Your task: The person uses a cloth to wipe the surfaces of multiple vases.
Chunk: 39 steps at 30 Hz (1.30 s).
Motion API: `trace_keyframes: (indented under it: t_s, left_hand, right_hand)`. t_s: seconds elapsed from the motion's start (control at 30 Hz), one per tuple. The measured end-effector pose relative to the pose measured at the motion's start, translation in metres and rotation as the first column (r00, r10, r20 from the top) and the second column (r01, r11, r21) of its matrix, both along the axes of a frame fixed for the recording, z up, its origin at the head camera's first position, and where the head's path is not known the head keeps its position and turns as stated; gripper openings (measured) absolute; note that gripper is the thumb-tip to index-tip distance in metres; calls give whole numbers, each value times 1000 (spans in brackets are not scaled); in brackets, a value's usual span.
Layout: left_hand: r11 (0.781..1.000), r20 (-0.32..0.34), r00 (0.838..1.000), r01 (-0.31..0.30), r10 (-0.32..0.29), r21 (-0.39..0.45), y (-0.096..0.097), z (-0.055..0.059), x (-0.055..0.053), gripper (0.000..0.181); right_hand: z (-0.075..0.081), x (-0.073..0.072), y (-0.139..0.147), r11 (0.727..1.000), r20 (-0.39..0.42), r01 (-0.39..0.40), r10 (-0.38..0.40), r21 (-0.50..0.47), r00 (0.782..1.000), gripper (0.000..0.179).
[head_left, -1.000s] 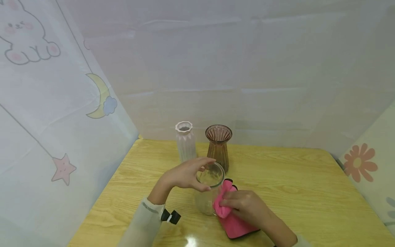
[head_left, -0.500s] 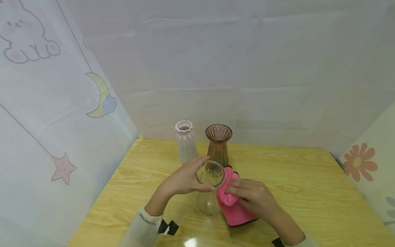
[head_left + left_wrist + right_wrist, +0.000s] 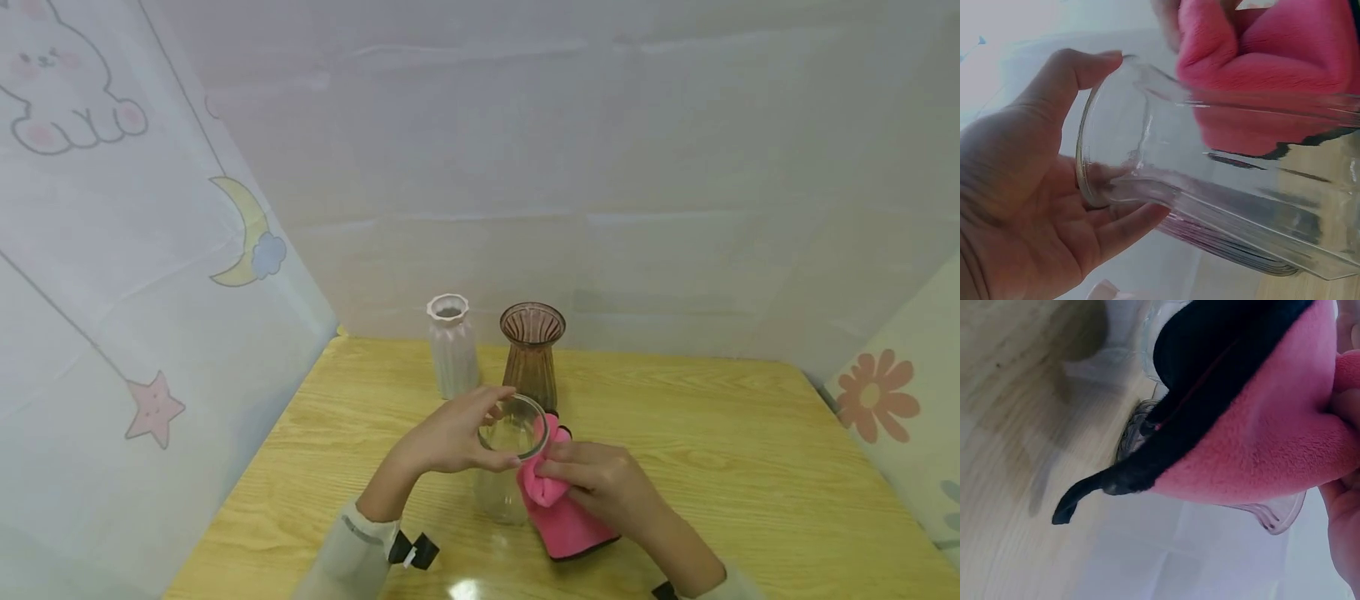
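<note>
A clear glass vase (image 3: 1166,144) stands upright on the wooden table, its round mouth facing up. My left hand (image 3: 453,435) grips it at the rim, thumb on the near side and fingers round the far side. In my right hand (image 3: 607,483) is a bunched pink cloth (image 3: 566,525) with black edging, pinched between thumb and fingers. The cloth lies against the right side of the glass, just below the rim, and its loose end hangs down. In the right wrist view the cloth (image 3: 1254,437) hides most of the glass and part of the fingers.
Behind the clear vase stands a brownish-purple ribbed glass vase (image 3: 531,358) with a flared mouth. A white fluted vase (image 3: 453,358) is at its left. The wooden table (image 3: 712,467) meets pale fabric walls at the back and left.
The right hand with the cloth has gone up along the vase's side, then slightly down and left. The left hand keeps its grip at the rim.
</note>
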<state>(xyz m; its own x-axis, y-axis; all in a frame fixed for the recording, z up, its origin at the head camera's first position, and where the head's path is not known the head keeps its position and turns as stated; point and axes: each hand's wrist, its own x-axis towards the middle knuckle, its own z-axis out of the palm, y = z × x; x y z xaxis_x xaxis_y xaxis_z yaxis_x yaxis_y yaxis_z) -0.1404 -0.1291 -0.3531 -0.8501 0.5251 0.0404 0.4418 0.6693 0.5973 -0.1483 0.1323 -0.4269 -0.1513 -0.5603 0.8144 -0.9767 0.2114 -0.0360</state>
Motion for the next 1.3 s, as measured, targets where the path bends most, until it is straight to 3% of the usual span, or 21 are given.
trace_keyframes:
  t_s: [0.1, 0.2, 0.33, 0.5, 0.63, 0.77, 0.9, 1.0, 1.13, 1.3]
  left_hand:
    - [997, 31, 997, 73, -73, 14, -3, 1, -6, 91]
    - [989, 38, 988, 148, -149, 23, -5, 1, -13, 90]
    - [976, 53, 974, 218, -219, 22, -6, 2, -21, 90]
    - [960, 85, 957, 272, -278, 74, -7, -1, -28, 95]
    - [971, 39, 976, 207, -213, 117, -8, -5, -23, 101]
    - [986, -27, 997, 79, -75, 150, -4, -8, -7, 104]
    - [985, -9, 1000, -11, 13, 173, 3, -11, 6, 106]
    - [987, -8, 998, -58, 60, 147, 8, -12, 10, 105]
    - [992, -25, 996, -78, 80, 102, 9, -11, 10, 103]
    - [990, 29, 1000, -14, 10, 143, 3, -10, 3, 101]
  right_hand:
    - [-5, 2, 2, 999, 29, -11, 10, 42, 1000, 32]
    - [-11, 5, 5, 995, 59, -26, 20, 93, 998, 13]
    - [-18, 8, 7, 986, 72, -24, 12, 166, 997, 35]
    - [-20, 8, 13, 969, 104, -16, -11, 247, 994, 38]
    - [-12, 8, 18, 981, 103, 4, -24, 194, 994, 12]
    - [-1, 5, 20, 999, 17, 23, -24, 44, 1000, 35]
    - [3, 0, 15, 998, -70, -2, -2, -57, 998, 29]
    - [1, -3, 10, 996, -84, -11, 4, -83, 996, 27]
    - [-4, -4, 6, 997, -78, 0, -6, -76, 997, 28]
    - [-10, -6, 5, 999, -70, -20, 17, -43, 997, 28]
